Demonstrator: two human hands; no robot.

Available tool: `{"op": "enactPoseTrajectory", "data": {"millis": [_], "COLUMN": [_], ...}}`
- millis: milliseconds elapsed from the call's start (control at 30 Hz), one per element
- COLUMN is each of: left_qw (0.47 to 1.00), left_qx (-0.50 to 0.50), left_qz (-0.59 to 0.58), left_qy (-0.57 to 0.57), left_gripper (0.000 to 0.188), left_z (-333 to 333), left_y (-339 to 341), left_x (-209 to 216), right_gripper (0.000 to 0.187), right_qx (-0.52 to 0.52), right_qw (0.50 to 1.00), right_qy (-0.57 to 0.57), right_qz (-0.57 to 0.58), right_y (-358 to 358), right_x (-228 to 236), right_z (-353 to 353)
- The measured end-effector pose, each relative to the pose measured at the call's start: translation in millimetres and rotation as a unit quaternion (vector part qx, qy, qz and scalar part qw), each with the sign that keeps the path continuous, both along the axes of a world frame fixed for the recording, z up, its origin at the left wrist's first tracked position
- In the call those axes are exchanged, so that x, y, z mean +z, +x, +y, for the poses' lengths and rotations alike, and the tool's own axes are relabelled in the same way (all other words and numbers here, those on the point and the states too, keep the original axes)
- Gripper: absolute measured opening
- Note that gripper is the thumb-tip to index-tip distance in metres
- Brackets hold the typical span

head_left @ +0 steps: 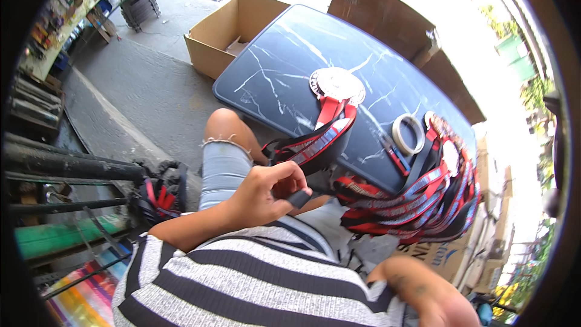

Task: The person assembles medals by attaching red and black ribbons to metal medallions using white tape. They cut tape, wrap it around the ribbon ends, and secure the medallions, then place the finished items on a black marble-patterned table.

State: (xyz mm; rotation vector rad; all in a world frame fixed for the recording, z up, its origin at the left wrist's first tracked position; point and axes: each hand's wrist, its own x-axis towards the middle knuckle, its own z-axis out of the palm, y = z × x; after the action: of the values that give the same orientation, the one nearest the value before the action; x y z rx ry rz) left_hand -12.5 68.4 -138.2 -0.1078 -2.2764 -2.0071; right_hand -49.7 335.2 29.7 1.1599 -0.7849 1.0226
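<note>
My left hand [266,191] is above my lap, its thumb and fingers closed on a short black strip [299,198] that looks like a ribbon end. Only my right forearm [417,281] shows at the lower right; the hand itself is out of view. Just beyond my left hand, a stack of round medals [340,85] lies on the dark marbled table [284,54]. Their red and black ribbons [315,142] drape over the near edge. To the right, a large bunch of similar medal ribbons [411,203] hangs off the table, with medals [449,156] among them.
A roll of tape [408,134] and a slim red and dark tool [396,158] lie beside the bunch. An open cardboard box [212,36] stands past the far left corner; more cardboard [381,15] is behind the table. Metal rails [72,166] run along my left.
</note>
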Motion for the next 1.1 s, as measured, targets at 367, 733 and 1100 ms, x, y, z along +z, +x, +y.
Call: {"op": "enactPoseTrajectory", "data": {"millis": [367,733,1100], "left_qw": [0.998,0.704,0.745], "left_qx": [-0.034,-0.381,-0.295], "left_qz": [-0.041,-0.230,-0.220], "left_qy": [-0.035,0.553,0.556], "left_gripper": [0.019,0.038,0.076], "left_z": [-22.7,-54.6,-20.9], "left_y": [-2.9,2.2,15.1], "left_x": [8.7,-21.0,-29.7], "right_gripper": [0.037,0.024,0.086], "right_qx": [0.188,0.113,-0.296], "right_qw": [0.520,0.582,0.549], "right_qy": [0.513,0.573,0.528], "right_qz": [-0.656,-0.566,-0.577], "right_y": [-26.5,-88.7,-215.2], "right_x": [-146.3,-114.9,-161.8], "right_z": [-92.4,-104.7,-155.0]}}
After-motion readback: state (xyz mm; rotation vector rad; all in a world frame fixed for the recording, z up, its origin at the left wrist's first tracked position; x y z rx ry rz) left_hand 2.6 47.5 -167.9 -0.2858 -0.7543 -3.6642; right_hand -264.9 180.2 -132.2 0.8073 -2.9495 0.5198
